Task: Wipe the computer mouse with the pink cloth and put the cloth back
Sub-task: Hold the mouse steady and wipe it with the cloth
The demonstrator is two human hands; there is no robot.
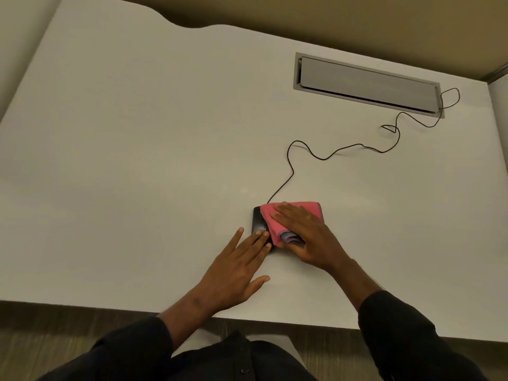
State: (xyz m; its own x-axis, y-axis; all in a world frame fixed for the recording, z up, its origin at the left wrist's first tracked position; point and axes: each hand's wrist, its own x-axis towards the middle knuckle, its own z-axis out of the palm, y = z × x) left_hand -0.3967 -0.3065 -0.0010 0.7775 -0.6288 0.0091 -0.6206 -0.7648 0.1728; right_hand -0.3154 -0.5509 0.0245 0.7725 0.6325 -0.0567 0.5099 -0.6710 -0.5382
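I am looking down at a big white desk [137, 160]. The black mouse [259, 221] is lying on the desk, close to the front edge and a little to the right of the middle. The pink cloth [270, 215] is folded and is lying over the right part of the mouse, so I am only seeing the left side of the mouse. Some grey folds are peeking out at the near end of the cloth.

My right hand [305, 237] is lying flat on the cloth with the fingers stretched out, pressing it down onto the mouse. I think the thumb is tucking under the near edge of the cloth, but that part is hard to see. My left hand [236, 273] is open and flat too. Its fingertips [265, 234] are touching the near left side of the mouse, and it is gripping nothing. The thumb is pointing out over the bare desk.

A thin black wire [288, 158] is running from the far end of the mouse, wiggling across the desk to the right and going into a long grey slot [365, 81] near the back. The rest of the desk near my hands is bare. Dark sleeves [406, 334] are covering both my arms. A brown floor [41, 339] is showing under the front edge.
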